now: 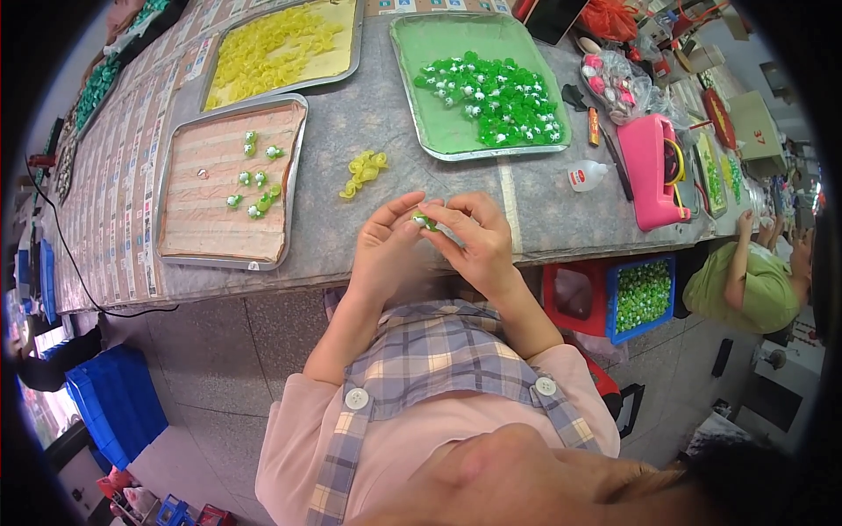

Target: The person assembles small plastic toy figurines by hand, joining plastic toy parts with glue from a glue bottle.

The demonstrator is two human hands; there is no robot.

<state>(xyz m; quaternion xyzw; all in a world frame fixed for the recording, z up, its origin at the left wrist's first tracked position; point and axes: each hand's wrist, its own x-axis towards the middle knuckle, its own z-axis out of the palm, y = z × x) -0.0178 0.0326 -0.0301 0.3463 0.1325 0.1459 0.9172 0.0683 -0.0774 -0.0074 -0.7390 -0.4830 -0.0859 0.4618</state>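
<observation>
Near the table's front edge, both my hands meet at a small green toy piece [423,220] with white, eye-like spots. My right hand [484,238] pinches it between thumb and fingertips. From the other side, the thumb and fingers of my left hand [379,244] also press on it; its lower part is slightly smeared by motion. Just beyond my hands lies a small heap of translucent yellow curled pieces [361,173]. To the left, a metal tray [189,215] lined with brownish cloth bears several similar green-and-white pieces [260,178].
A tray of yellow pieces [272,53] stands at the far left, and a green-lined tray [417,96] of green-and-white pieces lies beyond my hands. A small white bottle [589,175] and a pink tape dispenser [647,167] are on the right. Below the table edge is a blue crate [674,309].
</observation>
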